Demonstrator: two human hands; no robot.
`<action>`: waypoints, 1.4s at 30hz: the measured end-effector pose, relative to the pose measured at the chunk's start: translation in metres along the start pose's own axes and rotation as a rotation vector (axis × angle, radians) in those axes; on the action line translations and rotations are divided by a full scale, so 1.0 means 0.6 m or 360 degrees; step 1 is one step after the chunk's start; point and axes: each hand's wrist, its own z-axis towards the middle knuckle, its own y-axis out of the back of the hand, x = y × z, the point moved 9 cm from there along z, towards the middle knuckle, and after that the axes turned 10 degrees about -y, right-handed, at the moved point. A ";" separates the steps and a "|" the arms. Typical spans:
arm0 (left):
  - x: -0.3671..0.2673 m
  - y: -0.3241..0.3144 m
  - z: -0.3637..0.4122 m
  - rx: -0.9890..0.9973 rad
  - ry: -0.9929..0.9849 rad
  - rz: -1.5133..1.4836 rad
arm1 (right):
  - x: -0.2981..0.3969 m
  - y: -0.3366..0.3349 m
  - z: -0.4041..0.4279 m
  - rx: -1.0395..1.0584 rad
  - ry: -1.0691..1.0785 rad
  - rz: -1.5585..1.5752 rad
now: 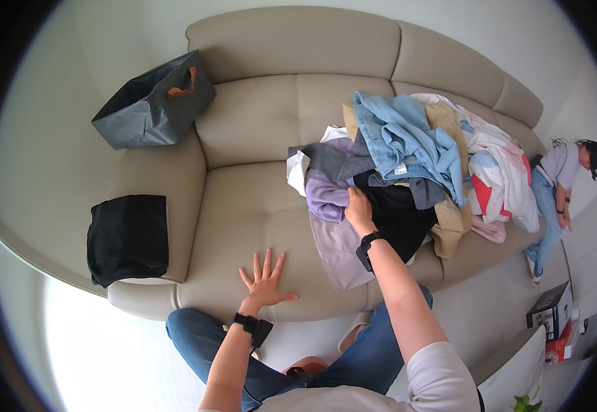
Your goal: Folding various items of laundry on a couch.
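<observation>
My left hand (263, 288) lies flat on the beige sofa seat (231, 221), fingers spread, holding nothing. To the right, my right hand (360, 208) reaches into a pile of clothes, its fingers curled at the edge of a black garment (401, 216), beside a purple garment (324, 195); its grip is partly hidden. A light-blue denim garment (406, 134) lies on top of the pile. Around it are a grey garment (334, 162), a tan garment (450, 232) and a pale pink garment (339, 252). White clothing with red patches (499, 170) lies farther right.
A grey bag with orange-brown handles (159, 113) stands at the sofa's far left. Folded black cloth (128, 237) rests on the left armrest. Another person (556, 175) in a black cap is beyond the right end. Boxes (550, 314) stand at the lower right.
</observation>
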 end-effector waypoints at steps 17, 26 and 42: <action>-0.124 0.266 -0.015 -0.1081 -0.0837 -0.1001 | 0.405 0.518 -0.082 -0.0009 0.0719 0.1769; -0.101 0.440 -0.126 -0.1369 -0.0757 -0.1525 | 0.452 0.547 -0.107 0.0600 0.0674 0.1630; -0.076 0.460 -0.128 -0.0819 -0.0691 -0.0562 | 0.189 0.246 -0.129 0.1203 0.0358 -0.0079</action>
